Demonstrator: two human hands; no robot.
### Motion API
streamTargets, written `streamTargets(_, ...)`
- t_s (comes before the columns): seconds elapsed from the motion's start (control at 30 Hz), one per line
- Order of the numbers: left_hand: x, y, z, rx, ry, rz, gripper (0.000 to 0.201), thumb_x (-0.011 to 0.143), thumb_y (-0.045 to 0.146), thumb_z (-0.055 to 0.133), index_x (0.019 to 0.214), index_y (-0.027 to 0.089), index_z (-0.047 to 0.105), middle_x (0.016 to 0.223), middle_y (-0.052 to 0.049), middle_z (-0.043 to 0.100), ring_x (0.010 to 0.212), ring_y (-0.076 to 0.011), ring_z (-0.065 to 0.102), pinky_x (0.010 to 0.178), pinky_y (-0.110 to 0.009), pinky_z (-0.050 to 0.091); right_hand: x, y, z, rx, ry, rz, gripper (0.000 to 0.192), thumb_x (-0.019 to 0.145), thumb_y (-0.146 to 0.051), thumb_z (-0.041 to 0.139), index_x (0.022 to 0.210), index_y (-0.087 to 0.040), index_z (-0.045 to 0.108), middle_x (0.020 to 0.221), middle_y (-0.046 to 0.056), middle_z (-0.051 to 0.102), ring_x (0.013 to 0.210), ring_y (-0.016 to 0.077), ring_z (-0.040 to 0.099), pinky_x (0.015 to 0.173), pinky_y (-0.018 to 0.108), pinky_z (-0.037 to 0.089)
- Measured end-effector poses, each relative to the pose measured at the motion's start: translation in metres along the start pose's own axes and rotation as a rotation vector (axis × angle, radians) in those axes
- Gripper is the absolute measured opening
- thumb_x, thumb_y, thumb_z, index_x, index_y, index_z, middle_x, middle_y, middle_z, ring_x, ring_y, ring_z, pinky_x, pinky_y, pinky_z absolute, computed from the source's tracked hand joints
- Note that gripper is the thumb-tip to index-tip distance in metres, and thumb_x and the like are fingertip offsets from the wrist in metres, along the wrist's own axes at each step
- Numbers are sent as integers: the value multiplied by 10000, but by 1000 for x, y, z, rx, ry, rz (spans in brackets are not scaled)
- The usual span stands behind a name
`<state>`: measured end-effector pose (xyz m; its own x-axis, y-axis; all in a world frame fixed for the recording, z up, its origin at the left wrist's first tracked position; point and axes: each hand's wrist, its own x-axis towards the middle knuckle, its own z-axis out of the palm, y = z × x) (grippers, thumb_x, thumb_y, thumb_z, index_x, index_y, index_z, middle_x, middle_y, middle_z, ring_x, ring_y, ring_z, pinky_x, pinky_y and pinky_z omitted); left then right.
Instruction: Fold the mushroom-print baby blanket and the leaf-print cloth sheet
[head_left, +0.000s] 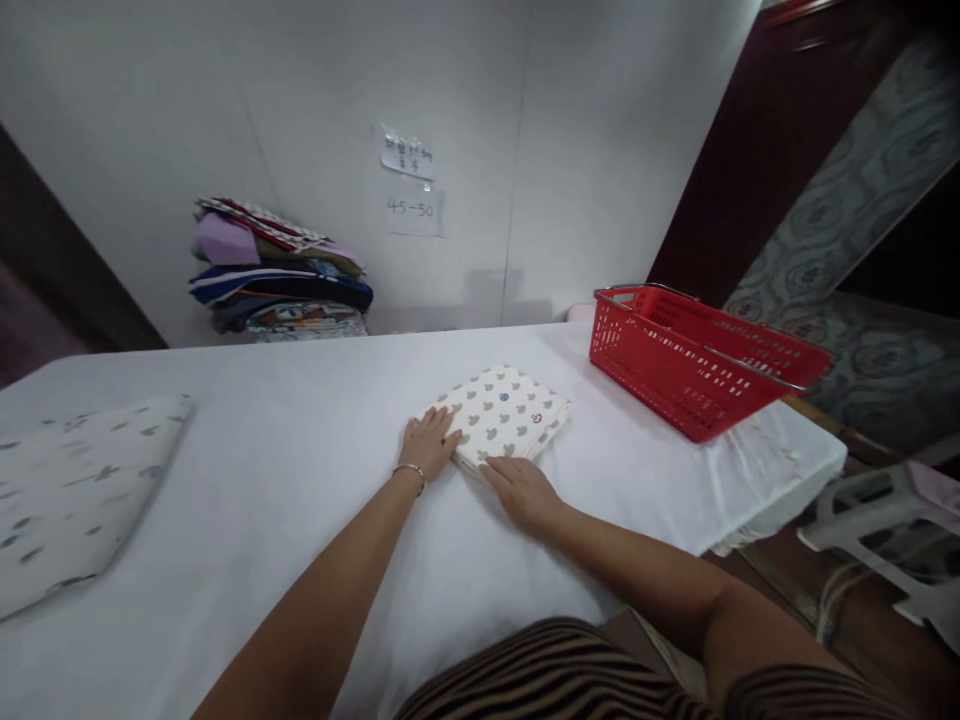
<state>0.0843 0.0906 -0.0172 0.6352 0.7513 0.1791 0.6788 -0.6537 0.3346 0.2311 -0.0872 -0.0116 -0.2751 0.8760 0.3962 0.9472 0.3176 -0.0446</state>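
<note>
A folded white cloth (499, 412) with grey, mushroom-like prints, plus a blue and a red one, lies on the white-covered table in front of me. My left hand (429, 443), with a bracelet at the wrist, rests on the cloth's left corner, fingers stretched out. Along the near edge, my right hand (523, 490) lies with its fingers on the cloth, flat and extended. The undersides of both hands are hidden.
To the far left lies another folded white cloth (82, 490) with dark prints. A red plastic basket (675, 370) with metal handles stands on the table (285, 480) at the right. Behind, a pile of folded fabrics (281, 285) sits against the wall. A white plastic stool (877, 520) is at right.
</note>
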Motion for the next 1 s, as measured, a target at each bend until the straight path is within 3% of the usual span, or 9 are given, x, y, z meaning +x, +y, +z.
streamTargets(0.13,-3,17,-10,-40,39,-52,415,878,435,351,1232,280,503,1386,-26,426,1320,-244,286,1077,-533,118,-10,20,-13,202,116,-53,468,816,-157,451,1284,-161,446,1283,104,520,1225,191,420,987,378,376)
streamTargets(0.27,-14,59,-14,-101,165,106,271,840,404,468,1003,267,636,1108,-22,636,1107,-210,495,1023,-409,263,-19,83,-25,242,334,269,309,839,-151,413,1074,-200,607,1077,73,643,1044,162,562,917,342,436)
streamTargets(0.37,-22,93,-10,-135,147,193,207,812,400,527,894,261,657,976,-13,656,991,-198,532,917,-371,337,-22,132,-30,214,338,526,270,816,-134,436,969,-181,654,966,65,667,910,165,603,843,319,472)
streamTargets(0.43,-24,109,-5,-113,102,196,205,799,399,548,899,254,652,954,-19,643,963,-205,531,873,-373,347,-21,151,-32,177,285,563,267,812,-123,449,955,-176,668,975,62,659,924,170,590,850,313,462)
streamTargets(0.63,-22,123,0,-4,-65,68,206,805,369,534,921,236,642,982,-35,609,960,-201,527,829,-344,349,-11,164,-29,60,88,501,284,830,-156,476,1025,-239,664,1145,37,589,1066,194,519,863,296,443)
streamTargets(0.73,-21,124,-2,32,-88,56,213,833,360,486,895,243,652,961,-27,612,943,-192,531,808,-335,352,-6,169,-26,32,14,481,293,829,-154,479,1025,-272,662,1201,18,561,1074,203,525,845,290,449)
streamTargets(1.0,-22,133,-6,153,-60,66,264,865,282,406,792,206,648,879,-39,601,862,-183,546,731,-317,368,-3,182,-25,57,-3,424,289,844,-147,464,1013,-275,660,1227,-16,561,1033,177,568,833,253,448)
